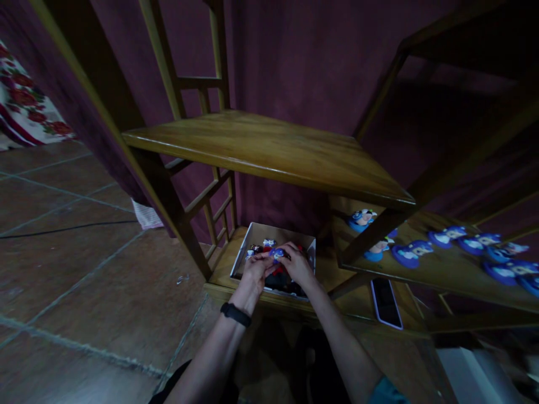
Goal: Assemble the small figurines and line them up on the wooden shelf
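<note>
Wooden shelving [261,147]; left hand [256,269], right hand [298,264]: grip pinching purple figurine [278,255] over box [283,234].

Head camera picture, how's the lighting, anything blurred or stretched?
Head view: dim overall, darkest at upper right, faint sheen on the wooden shelf; head view, right side: figurines look stretched, and a pale object below is blurred; head view, center: the bluish figure between left hand and right hand lacks fine detail.
</note>
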Demonstrator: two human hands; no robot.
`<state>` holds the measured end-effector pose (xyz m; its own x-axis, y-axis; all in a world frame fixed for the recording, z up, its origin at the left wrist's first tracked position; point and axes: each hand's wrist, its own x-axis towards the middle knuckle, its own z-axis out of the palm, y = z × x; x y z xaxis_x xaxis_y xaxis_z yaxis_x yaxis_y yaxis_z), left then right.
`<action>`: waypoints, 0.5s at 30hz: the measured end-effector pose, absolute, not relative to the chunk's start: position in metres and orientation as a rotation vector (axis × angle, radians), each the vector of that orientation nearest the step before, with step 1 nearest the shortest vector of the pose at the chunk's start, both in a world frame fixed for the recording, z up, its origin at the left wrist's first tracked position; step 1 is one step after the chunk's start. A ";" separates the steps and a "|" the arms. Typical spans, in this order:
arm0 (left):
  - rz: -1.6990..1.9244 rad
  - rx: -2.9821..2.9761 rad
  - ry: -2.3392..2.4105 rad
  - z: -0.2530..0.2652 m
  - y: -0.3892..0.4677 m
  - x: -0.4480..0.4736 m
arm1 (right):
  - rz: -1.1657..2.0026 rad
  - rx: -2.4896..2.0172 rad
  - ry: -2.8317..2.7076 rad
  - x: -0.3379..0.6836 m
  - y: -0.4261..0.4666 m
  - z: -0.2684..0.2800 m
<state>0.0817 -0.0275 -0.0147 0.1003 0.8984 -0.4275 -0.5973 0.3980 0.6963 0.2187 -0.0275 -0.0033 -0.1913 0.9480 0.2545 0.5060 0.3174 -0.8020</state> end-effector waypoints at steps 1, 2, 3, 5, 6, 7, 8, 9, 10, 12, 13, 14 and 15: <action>1.138 0.382 0.949 -0.014 -0.026 0.081 | 0.745 -1.294 -1.806 0.218 -0.026 -0.006; 1.126 0.372 0.959 -0.014 -0.025 0.080 | 0.753 -1.290 -1.774 0.218 -0.025 -0.009; 1.112 0.363 0.964 -0.014 -0.024 0.080 | 0.769 -1.278 -1.735 0.217 -0.024 -0.012; 1.091 0.344 0.963 -0.013 -0.022 0.078 | 0.820 -1.240 -1.651 0.216 -0.022 -0.018; 1.086 0.333 0.958 -0.013 -0.021 0.077 | 0.855 -1.218 -1.619 0.215 -0.022 -0.020; 1.087 0.319 0.953 -0.014 -0.020 0.076 | 0.889 -1.199 -1.590 0.215 -0.021 -0.022; 1.092 0.304 0.948 -0.014 -0.019 0.075 | 0.923 -1.187 -1.560 0.214 -0.021 -0.023; 1.094 0.290 0.941 -0.014 -0.019 0.074 | 0.958 -1.186 -1.520 0.213 -0.021 -0.023; 1.091 0.279 0.933 -0.015 -0.018 0.074 | 1.000 -1.193 -1.467 0.212 -0.021 -0.023; 1.075 0.263 0.922 -0.016 -0.018 0.074 | 1.100 -1.212 -1.354 0.211 -0.022 -0.021; 1.063 0.257 0.920 -0.016 -0.018 0.074 | 1.146 -1.216 -1.305 0.210 -0.022 -0.019; 1.051 0.251 0.920 -0.016 -0.017 0.074 | 1.185 -1.215 -1.265 0.210 -0.023 -0.018; 1.039 0.246 0.920 -0.016 -0.017 0.074 | 1.219 -1.210 -1.233 0.209 -0.023 -0.017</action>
<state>0.0735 -0.0172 -0.0159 0.1860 0.8236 -0.5358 -0.6320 0.5178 0.5765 0.2091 -0.0231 -0.0170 -0.0200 0.9998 -0.0011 0.0129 -0.0009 -0.9999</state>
